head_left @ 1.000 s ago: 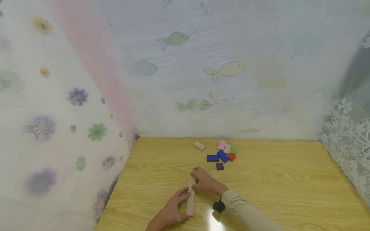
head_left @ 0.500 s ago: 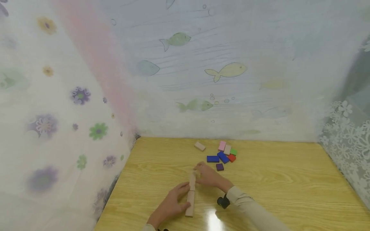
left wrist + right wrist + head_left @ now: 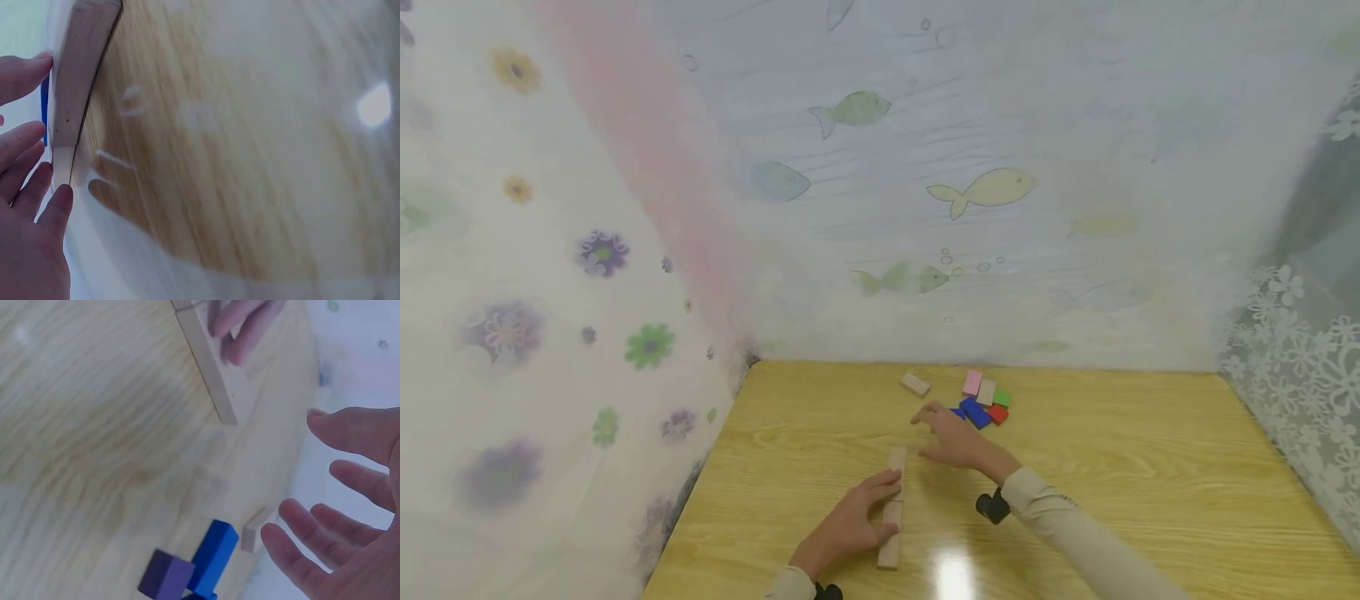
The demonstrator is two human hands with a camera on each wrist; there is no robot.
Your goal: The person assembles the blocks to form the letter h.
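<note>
At the lower middle of the head view, a near plank [image 3: 889, 552] and a far plank [image 3: 897, 460] lie end to end. The left hand [image 3: 852, 521] touches both, fingers nearly straight, covering part of each. The right hand [image 3: 958, 439], slightly higher and to the right, has loosely open fingers. It hides part of one blue block [image 3: 958, 412] and all of the purple block [image 3: 164, 575], visible at the right wrist view's bottom. In the left wrist view, a blue strip [image 3: 44, 111] at left is hard to identify.
</note>
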